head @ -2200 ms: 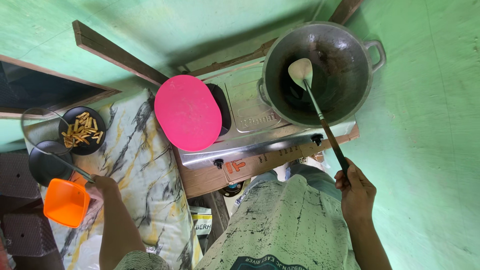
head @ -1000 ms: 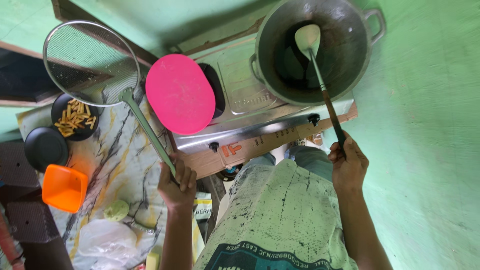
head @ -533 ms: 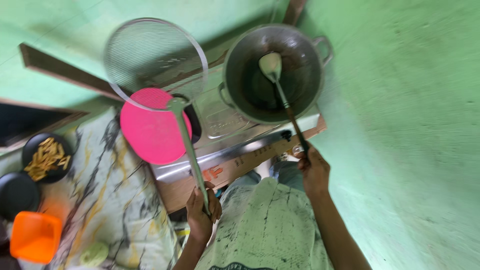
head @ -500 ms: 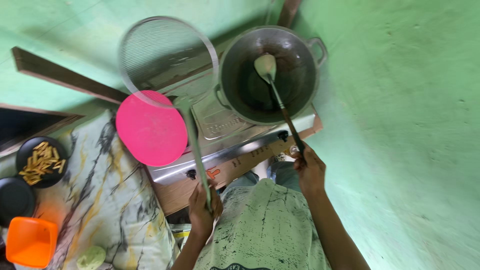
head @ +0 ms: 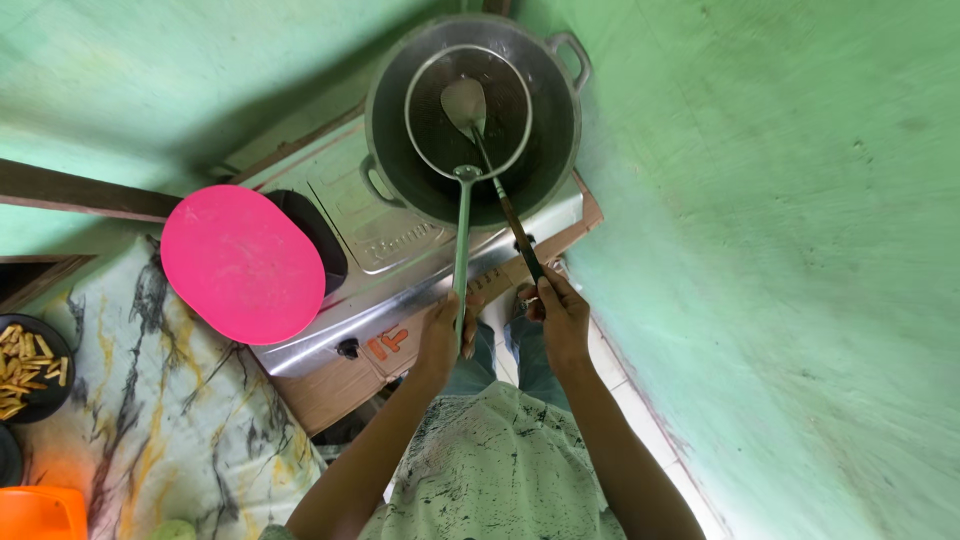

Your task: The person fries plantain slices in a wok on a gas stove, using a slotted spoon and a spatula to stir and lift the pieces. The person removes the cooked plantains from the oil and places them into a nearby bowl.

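Looking down from the head camera, we see the left hand [head: 440, 335] wrapped around the end of the long green handle of a wire skimmer [head: 467, 112], fingers curled tight about the shaft. The skimmer's round mesh ring hangs inside the dark wok [head: 400, 150], which sits on the right burner of a steel two-burner stove [head: 370, 225]. We cannot tell whether the mesh touches the wok's bottom or hovers just above it.

The right hand [head: 560, 315] grips the dark handle end of a spatula [head: 466, 103], fingers closed around it with the thumb laid along the top. The spatula's pale blade lies within the skimmer's ring, so the two tools overlap in the middle of the wok, and their handles run down side by side towards the two hands, which are close together in front of the stove.

On the stove's left burner rests a pink oval lid [head: 243, 262]. Further left, a marbled cloth [head: 160, 420] covers the counter, with a black bowl of yellow sticks [head: 25, 368] at the picture's left edge and an orange container [head: 40, 512] in the bottom corner. A green wall [head: 780, 230] fills the right side.
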